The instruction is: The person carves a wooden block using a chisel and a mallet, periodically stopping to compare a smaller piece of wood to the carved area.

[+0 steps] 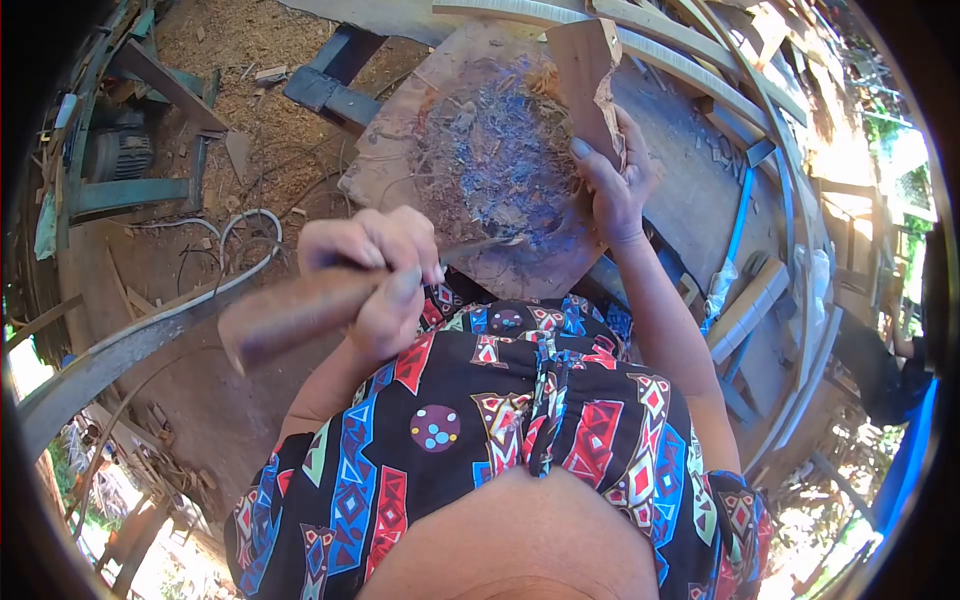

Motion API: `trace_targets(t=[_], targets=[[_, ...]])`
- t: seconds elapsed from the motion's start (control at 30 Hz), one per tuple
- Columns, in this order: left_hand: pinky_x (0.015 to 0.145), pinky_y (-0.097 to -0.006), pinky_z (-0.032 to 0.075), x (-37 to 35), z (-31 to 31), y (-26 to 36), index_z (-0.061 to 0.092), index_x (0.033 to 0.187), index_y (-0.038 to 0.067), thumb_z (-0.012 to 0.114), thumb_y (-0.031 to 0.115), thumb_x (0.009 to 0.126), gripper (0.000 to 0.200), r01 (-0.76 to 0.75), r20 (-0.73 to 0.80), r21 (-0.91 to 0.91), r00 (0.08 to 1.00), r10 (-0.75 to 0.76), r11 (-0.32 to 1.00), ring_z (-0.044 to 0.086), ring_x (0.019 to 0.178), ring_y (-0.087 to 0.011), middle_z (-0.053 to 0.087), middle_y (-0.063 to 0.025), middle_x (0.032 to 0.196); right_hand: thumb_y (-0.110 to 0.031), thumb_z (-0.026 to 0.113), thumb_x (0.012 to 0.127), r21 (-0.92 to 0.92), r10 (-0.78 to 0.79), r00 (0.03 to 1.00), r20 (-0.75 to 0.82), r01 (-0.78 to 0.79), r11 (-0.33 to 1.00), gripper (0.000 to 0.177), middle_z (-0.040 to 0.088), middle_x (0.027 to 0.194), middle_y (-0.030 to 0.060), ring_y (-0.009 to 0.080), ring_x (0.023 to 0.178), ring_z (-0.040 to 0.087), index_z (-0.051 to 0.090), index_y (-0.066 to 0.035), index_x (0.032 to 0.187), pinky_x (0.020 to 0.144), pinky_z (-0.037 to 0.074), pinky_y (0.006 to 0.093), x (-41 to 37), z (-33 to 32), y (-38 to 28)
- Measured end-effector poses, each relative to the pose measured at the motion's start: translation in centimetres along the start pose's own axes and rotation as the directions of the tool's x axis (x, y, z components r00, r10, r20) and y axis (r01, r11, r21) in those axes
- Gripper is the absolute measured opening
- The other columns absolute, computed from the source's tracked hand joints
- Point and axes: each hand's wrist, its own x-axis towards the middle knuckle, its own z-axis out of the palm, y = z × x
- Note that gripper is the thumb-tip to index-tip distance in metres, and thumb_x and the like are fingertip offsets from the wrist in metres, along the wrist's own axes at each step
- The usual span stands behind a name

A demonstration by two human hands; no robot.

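Harsh sunlight, blown-out glare at the edges, strong fisheye distortion, motion blur on the tool handle [300, 318]

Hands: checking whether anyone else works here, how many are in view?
2. The left hand grips a tool handle, centre left; the right hand holds a wood piece on the block. Others may be hidden.

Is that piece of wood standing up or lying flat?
Standing up: the right hand grips the wood piece on end over the chip-strewn chopping block.
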Motion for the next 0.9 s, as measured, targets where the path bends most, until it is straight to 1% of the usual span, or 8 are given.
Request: trace_targets(t=[0.13, 0.2, 0.27, 0.4, 0.53, 0.73, 0.8, 0.9], targets=[[0.065, -0.0361, 0.041, -0.2, -0.1, 0.7, 0.041, 0.102, 0.012, 0.064, 0.014, 0.084, 0.029, -0.047, 0.157, 0.159, 0.987, 0.022, 0.986, 0.053, 0.061, -0.019, 0.051, -0.0045, 0.075, -0.018, 0.074, 0.078, 0.007, 0.007, 1.0, 0.014, -0.007, 1.0, 0.06, 0.061, 0.112, 0.0089, 0.0148, 0.102, 0.057, 0.051, 0.005, 0.129, 0.091, 0.045, 0.0287, 0.1, 0.1, 0.0], [0.063, -0.0359, 0.041, 0.1, 0.0, 0.4, 0.042, 0.101, 0.011, 0.063, 0.015, 0.085, 0.027, -0.037, 0.131, 0.138, 0.991, 0.019, 0.99, 0.053, 0.062, -0.019, 0.051, -0.0045, 0.075, -0.023, 0.07, 0.077, -0.035, -0.027, 1.0, -0.003, 0.027, 0.999, 0.064, 0.06, 0.1, 0.0027, 0.0077, 0.079, 0.054, 0.05, 0.001, 0.133, 0.069, 0.045, 0.0223, 0.1, 0.2, 0.0], [0.057, -0.0329, 0.045, 1.3, 0.0, -0.4, 0.04, 0.105, 0.009, 0.059, -0.003, 0.085, 0.03, -0.084, 0.127, 0.009, 0.988, 0.082, 0.996, 0.056, 0.063, -0.0214, 0.055, -0.0089, 0.078, -0.023, 0.07, 0.077, -0.036, -0.032, 0.999, -0.007, 0.031, 0.999, 0.064, 0.06, 0.1, 0.0028, 0.0077, 0.078, 0.054, 0.05, 0.001, 0.133, 0.069, 0.045, 0.0223, 0.2, 0.2, -0.5], [0.048, -0.027, 0.047, 5.5, 0.9, -1.8, 0.049, 0.092, 0.006, 0.068, 0.003, 0.086, 0.02, 0.193, -0.266, 0.115, 0.951, -0.157, 0.974, 0.057, 0.051, -0.0153, 0.057, -0.0067, 0.065, -0.024, 0.07, 0.078, -0.038, -0.022, 0.999, -0.029, 0.021, 0.999, 0.063, 0.06, 0.1, 0.003, 0.0076, 0.078, 0.054, 0.051, 0.001, 0.133, 0.069, 0.045, 0.0222, -0.1, 0.4, -0.5], [0.046, -0.0278, 0.049, 9.1, -0.3, -6.3, 0.052, 0.087, 0.008, 0.072, 0.007, 0.085, 0.02, 0.357, -0.248, 0.076, 0.911, -0.329, 0.931, 0.058, 0.049, -0.0134, 0.056, -0.0032, 0.063, -0.019, 0.074, 0.078, 0.019, 0.015, 1.0, 0.013, -0.015, 1.0, 0.063, 0.06, 0.114, 0.0088, 0.0144, 0.105, 0.056, 0.049, 0.004, 0.131, 0.092, 0.045, 0.0285, -0.1, 0.3, -0.5], [0.042, -0.0265, 0.047, 9.5, -1.5, -8.9, 0.054, 0.086, 0.008, 0.074, 0.006, 0.083, 0.02, 0.384, -0.234, 0.091, 0.905, -0.355, 0.919, 0.056, 0.046, -0.0123, 0.056, -0.0019, 0.062, -0.03, 0.067, 0.086, -0.041, 0.169, 0.985, -0.028, -0.17, 0.985, 0.054, 0.065, 0.099, 0.0076, 0.0139, 0.075, 0.062, 0.053, 0.002, 0.126, 0.068, 0.05, 0.0271, 1.1, -0.5, -1.8], [0.042, -0.0259, 0.047, 9.7, -2.0, -9.4, 0.054, 0.086, 0.008, 0.073, 0.005, 0.082, 0.02, 0.421, -0.249, 0.144, 0.891, -0.379, 0.896, 0.056, 0.046, -0.0112, 0.056, -0.002, 0.062, -0.039, 0.059, 0.091, 0.293, 0.458, 0.886, 0.07, -0.457, 0.84, 0.047, 0.066, 0.093, 0.0092, 0.0163, 0.062, 0.061, 0.056, 0.0, 0.118, 0.056, 0.047, 0.0278, 3.5, -1.8, -2.0], [0.042, -0.0255, 0.048, 9.9, -2.6, -10.1, 0.054, 0.083, 0.007, 0.073, 0.004, 0.082, 0.019, 0.434, -0.29, 0.107, 0.874, -0.39, 0.895, 0.055, 0.045, -0.0109, 0.056, -0.0024, 0.062, -0.038, 0.054, 0.095, 0.543, 0.132, 0.978, 0.159, -0.198, 0.816, 0.042, 0.067, 0.096, 0.0136, 0.0245, 0.082, 0.065, 0.057, -0.002, 0.116, 0.072, 0.05, 0.0365, 7.4, -1.8, -5.6]])
